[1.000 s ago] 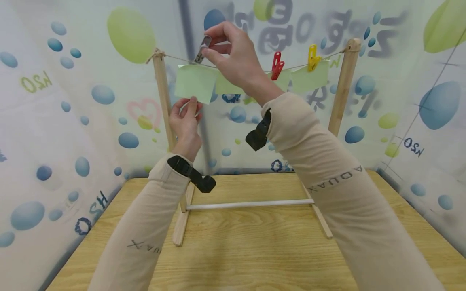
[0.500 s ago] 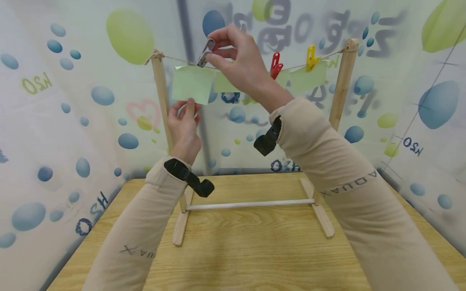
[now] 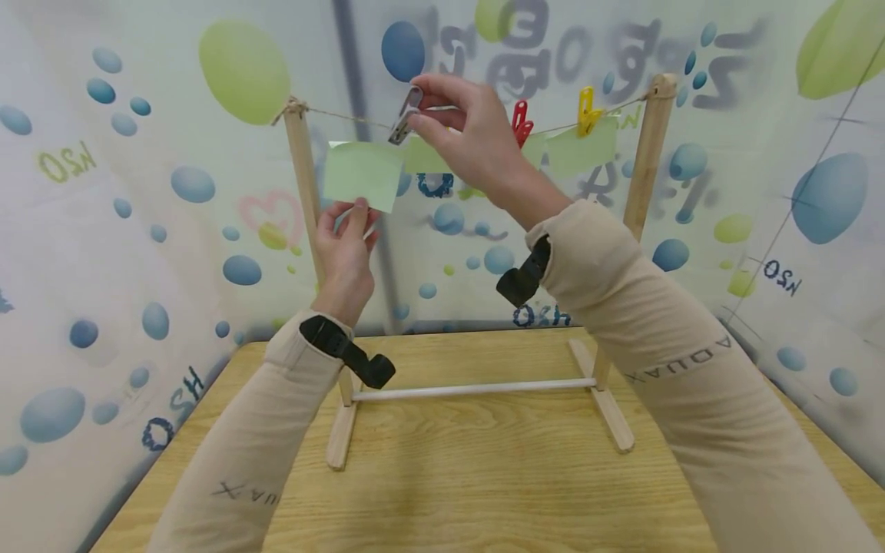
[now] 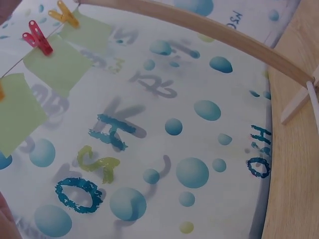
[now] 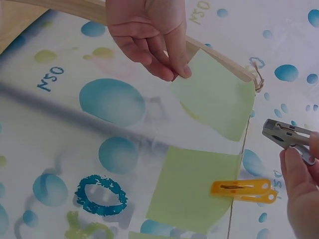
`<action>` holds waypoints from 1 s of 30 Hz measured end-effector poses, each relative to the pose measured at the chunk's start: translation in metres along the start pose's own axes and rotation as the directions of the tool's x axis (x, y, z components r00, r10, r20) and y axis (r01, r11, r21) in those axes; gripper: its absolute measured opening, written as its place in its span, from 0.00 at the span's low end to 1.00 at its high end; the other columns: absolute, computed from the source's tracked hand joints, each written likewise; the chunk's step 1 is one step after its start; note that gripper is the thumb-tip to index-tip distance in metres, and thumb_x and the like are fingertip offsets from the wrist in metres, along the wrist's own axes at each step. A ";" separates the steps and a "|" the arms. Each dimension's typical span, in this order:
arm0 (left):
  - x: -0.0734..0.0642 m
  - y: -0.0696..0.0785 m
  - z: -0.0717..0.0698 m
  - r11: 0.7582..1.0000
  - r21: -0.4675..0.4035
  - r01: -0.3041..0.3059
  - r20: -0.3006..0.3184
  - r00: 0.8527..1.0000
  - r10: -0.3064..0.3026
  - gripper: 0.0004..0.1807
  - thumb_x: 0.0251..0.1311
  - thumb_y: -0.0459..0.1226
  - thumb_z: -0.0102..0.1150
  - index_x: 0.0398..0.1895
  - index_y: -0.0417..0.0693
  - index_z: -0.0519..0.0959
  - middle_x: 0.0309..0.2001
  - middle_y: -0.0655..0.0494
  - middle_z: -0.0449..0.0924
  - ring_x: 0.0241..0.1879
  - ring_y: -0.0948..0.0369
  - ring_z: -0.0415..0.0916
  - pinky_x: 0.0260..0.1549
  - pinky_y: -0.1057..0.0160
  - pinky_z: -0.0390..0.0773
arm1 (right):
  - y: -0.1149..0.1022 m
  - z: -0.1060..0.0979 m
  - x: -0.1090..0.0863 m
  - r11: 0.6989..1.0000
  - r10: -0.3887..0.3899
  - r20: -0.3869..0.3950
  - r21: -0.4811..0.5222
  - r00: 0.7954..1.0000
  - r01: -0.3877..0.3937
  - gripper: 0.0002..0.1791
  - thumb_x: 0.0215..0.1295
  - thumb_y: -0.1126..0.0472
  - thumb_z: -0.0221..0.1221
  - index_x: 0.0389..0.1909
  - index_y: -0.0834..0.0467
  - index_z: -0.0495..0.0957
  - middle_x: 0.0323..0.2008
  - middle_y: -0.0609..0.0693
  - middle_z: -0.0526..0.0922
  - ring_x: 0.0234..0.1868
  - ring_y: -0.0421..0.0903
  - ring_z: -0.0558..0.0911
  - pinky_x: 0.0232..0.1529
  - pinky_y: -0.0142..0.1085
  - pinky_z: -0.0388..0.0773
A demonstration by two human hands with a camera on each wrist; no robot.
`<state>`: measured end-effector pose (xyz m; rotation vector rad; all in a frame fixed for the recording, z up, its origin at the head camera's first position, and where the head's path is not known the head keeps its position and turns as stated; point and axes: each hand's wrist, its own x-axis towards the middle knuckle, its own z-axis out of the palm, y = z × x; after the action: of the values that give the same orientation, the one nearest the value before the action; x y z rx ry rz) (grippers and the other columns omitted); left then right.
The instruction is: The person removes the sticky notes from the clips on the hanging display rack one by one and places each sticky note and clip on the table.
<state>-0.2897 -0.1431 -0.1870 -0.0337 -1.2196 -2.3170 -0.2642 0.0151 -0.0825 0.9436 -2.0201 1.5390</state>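
My left hand point(image 3: 346, 257) pinches a pale green paper note point(image 3: 362, 177) by its lower edge, thumb in front. In the head view the note's top edge sits a little below the twine line point(image 3: 346, 117). My right hand point(image 3: 477, 142) holds a grey clothespin point(image 3: 405, 115) between thumb and fingers, to the right of the note and overlapping the twine. In the right wrist view that grey clothespin point(image 5: 285, 133) is apart from the note point(image 5: 219, 94), its jaws gripping nothing. Only a sliver of a hand point(image 4: 6, 219) shows at the left wrist view's edge.
Other green notes hang on the twine from an orange-yellow clothespin point(image 5: 239, 189), a red clothespin point(image 3: 522, 123) and a yellow clothespin point(image 3: 587, 113). Wooden posts point(image 3: 650, 153) hold the twine, joined low down by a white rod point(image 3: 477, 390) above the wooden table point(image 3: 484, 476).
My right hand has moved down and to the right with the grey clothespin, away from the note's top edge. My left hand has lowered the note slightly, below the twine.
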 end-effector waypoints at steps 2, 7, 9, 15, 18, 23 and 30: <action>-0.002 0.000 -0.004 1.000 0.022 -0.001 0.023 1.000 0.001 0.06 0.57 0.35 0.57 0.33 0.49 0.68 0.29 0.55 0.76 0.30 0.63 0.75 0.32 0.67 0.71 | 0.002 -0.002 -0.004 1.000 0.011 0.016 0.005 1.000 -0.011 0.20 0.60 0.68 0.55 0.55 0.63 0.70 0.44 0.54 0.76 0.47 0.41 0.77 0.49 0.26 0.70; -0.009 0.000 -0.015 0.999 0.053 0.011 0.084 0.996 -0.015 0.06 0.58 0.34 0.56 0.33 0.48 0.69 0.29 0.55 0.75 0.31 0.62 0.75 0.31 0.68 0.72 | 0.007 -0.008 -0.016 0.999 0.037 0.067 -0.016 0.997 -0.036 0.23 0.62 0.66 0.54 0.59 0.61 0.66 0.49 0.53 0.75 0.50 0.40 0.75 0.50 0.27 0.69; -0.011 0.001 -0.020 0.998 0.050 0.032 0.095 0.995 -0.036 0.06 0.57 0.34 0.57 0.33 0.48 0.69 0.29 0.55 0.75 0.31 0.62 0.76 0.30 0.68 0.73 | 0.008 -0.011 -0.021 0.999 0.051 0.082 -0.022 0.995 -0.050 0.24 0.62 0.66 0.54 0.60 0.60 0.66 0.50 0.53 0.74 0.51 0.40 0.75 0.50 0.28 0.70; -0.019 0.003 -0.039 0.996 0.054 0.068 0.107 0.992 -0.074 0.06 0.56 0.34 0.58 0.31 0.48 0.70 0.28 0.56 0.76 0.30 0.63 0.76 0.26 0.70 0.74 | 0.017 -0.020 -0.034 0.997 0.071 0.105 -0.032 0.992 -0.068 0.24 0.62 0.67 0.54 0.59 0.62 0.66 0.50 0.55 0.74 0.51 0.42 0.75 0.50 0.31 0.71; -0.022 0.003 -0.051 0.996 0.070 0.051 0.097 0.994 -0.057 0.07 0.55 0.33 0.59 0.30 0.48 0.70 0.28 0.57 0.77 0.29 0.63 0.76 0.25 0.71 0.74 | 0.024 -0.027 -0.042 0.997 0.074 0.120 -0.047 0.990 -0.068 0.24 0.62 0.67 0.54 0.59 0.63 0.66 0.51 0.56 0.74 0.51 0.44 0.75 0.51 0.33 0.71; -0.023 0.005 -0.077 0.995 0.101 0.025 0.060 0.998 -0.031 0.07 0.53 0.33 0.61 0.29 0.47 0.70 0.27 0.57 0.78 0.28 0.64 0.77 0.25 0.71 0.74 | 0.037 -0.039 -0.057 0.994 0.079 0.145 -0.085 0.986 -0.067 0.23 0.62 0.67 0.54 0.60 0.63 0.66 0.52 0.57 0.73 0.51 0.46 0.75 0.52 0.36 0.70; -0.032 0.010 -0.112 0.991 0.099 0.093 0.018 0.995 -0.095 0.07 0.53 0.35 0.61 0.30 0.46 0.71 0.26 0.57 0.78 0.29 0.63 0.77 0.27 0.69 0.74 | 0.062 -0.053 -0.088 0.985 0.095 0.181 -0.161 0.979 -0.066 0.23 0.64 0.65 0.52 0.60 0.63 0.65 0.56 0.57 0.71 0.52 0.48 0.74 0.50 0.37 0.71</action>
<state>-0.2341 -0.2207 -0.2540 0.0332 -1.3720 -2.3393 -0.2532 0.0980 -0.1690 0.9885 -2.2989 1.3532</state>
